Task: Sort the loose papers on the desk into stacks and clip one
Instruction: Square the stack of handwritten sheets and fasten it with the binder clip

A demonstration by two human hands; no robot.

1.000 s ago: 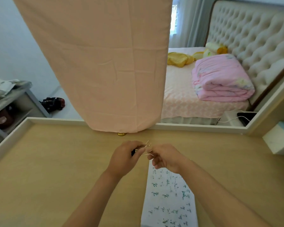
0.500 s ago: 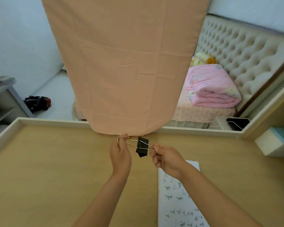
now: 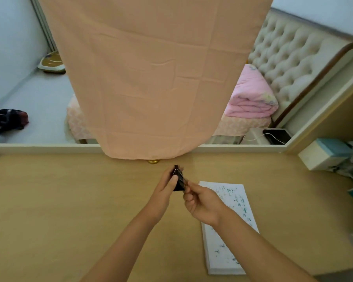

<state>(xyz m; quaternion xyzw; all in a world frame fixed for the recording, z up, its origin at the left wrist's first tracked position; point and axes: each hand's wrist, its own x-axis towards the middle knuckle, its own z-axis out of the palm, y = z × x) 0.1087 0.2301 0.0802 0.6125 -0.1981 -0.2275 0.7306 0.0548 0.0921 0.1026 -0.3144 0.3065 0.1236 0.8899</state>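
Note:
A black binder clip (image 3: 179,178) is held above the wooden desk (image 3: 59,210) between both hands. My left hand (image 3: 165,190) grips its left side with thumb and fingers. My right hand (image 3: 202,202) pinches its lower right edge. A stack of white papers with green handwriting (image 3: 232,200) lies flat on the desk to the right, partly hidden under my right forearm.
A peach cloth (image 3: 151,78) hangs over a mirror at the desk's back edge, with a small gold knob (image 3: 153,161) below it. A white and teal box (image 3: 324,153) and clutter sit at the right edge. The mirror reflects a bed and pink quilt (image 3: 253,98).
The clip's wire handles were spread between my hands; now the hands are close together around the clip's black body. The view has shifted left, so the papers appear further right.

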